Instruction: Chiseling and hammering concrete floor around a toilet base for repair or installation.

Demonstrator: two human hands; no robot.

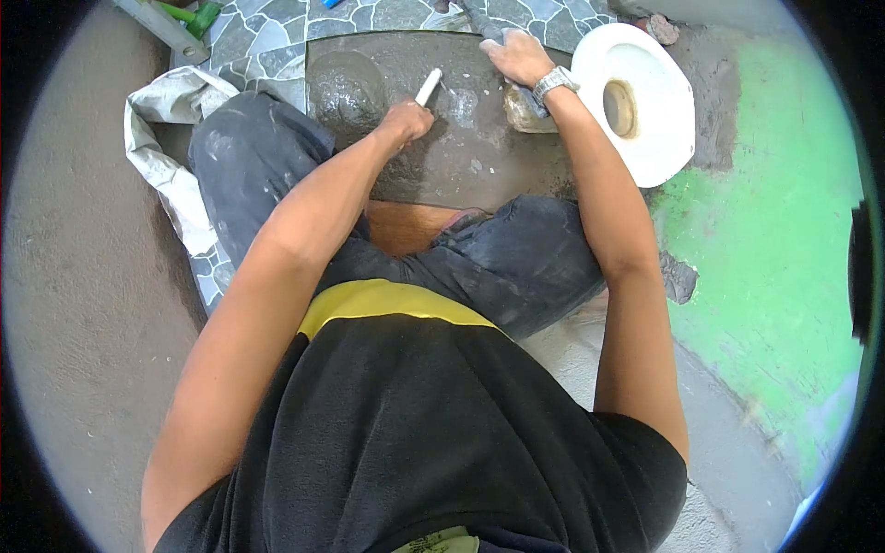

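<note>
My left hand (407, 123) is closed round a short white stick-like piece (428, 88) that points up and away over a wet grey cement patch (396, 175). My right hand (519, 57), with a metal watch at its wrist, grips a long dark tool (475, 18) at the far side of the patch. The tool's far end is cut off by the picture's edge, so its kind is unclear. Under the right wrist lies a rough, pale yellowish block (525, 112). The two hands are apart. A rounded mound of wet cement (346, 92) sits left of my left hand.
A white ceramic toilet-like piece (678, 101) with a round stained hole stands right of my right forearm. Stone-patterned tiles (267, 37) border the patch. A crumpled white sack (152, 161) lies beside my left knee. Green-painted surface (774, 249) is on the right.
</note>
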